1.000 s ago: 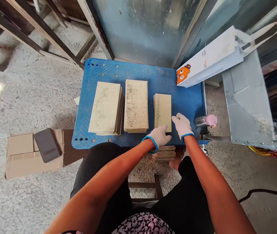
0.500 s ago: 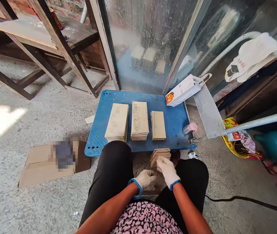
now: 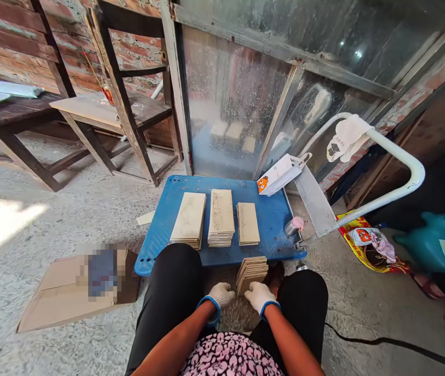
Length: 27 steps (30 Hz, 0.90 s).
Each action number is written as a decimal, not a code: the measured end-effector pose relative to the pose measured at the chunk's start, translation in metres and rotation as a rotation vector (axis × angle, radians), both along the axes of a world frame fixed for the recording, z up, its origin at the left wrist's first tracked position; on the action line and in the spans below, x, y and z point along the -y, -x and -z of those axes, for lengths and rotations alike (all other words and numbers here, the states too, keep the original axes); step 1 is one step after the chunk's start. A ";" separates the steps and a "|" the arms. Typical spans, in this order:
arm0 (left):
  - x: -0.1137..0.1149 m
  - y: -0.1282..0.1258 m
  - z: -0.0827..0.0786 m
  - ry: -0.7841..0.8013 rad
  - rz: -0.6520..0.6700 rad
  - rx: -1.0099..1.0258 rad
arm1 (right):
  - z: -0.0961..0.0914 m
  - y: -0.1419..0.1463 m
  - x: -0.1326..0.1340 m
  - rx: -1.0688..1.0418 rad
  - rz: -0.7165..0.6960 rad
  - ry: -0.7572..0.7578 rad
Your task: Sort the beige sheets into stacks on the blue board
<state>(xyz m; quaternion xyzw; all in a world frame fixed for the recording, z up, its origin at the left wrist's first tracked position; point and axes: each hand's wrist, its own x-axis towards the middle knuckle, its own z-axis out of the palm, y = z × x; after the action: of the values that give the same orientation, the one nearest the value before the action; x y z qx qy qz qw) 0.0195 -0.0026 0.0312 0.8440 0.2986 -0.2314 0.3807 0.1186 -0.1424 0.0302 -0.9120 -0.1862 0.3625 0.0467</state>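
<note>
Both hands wear white gloves with blue cuffs and are low between my knees. My left hand is curled just left of a fanned stack of thin tan boards on the floor. My right hand is curled at the near end of that stack, touching it. Ahead, a blue platform cart carries three piles of the same boards: a left pile, a taller middle pile and a thin right pile.
A white paper bag and a pink-capped metal bottle sit at the cart's right side by its white handle. Flattened cardboard lies left. Wooden benches stand behind, glass panels ahead, a black cable at right.
My hands drew back from the right pile on the cart down to the floor stack between my knees. The view lifted and widened.
</note>
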 end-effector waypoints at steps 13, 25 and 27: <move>0.003 0.006 -0.008 0.002 0.003 -0.034 | 0.019 0.035 -0.012 -0.004 -0.148 -0.022; 0.005 0.009 -0.009 0.039 0.022 -0.105 | 0.039 0.019 -0.010 -0.010 -0.213 -0.023; 0.006 0.009 -0.007 0.034 0.027 -0.114 | 0.042 0.018 -0.008 -0.015 -0.222 -0.021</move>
<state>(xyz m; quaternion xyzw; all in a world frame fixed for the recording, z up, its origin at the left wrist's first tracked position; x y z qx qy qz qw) 0.0104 -0.0087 0.0379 0.8268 0.3044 -0.2895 0.3740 0.1010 -0.1341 -0.0117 -0.8826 -0.2894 0.3702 0.0170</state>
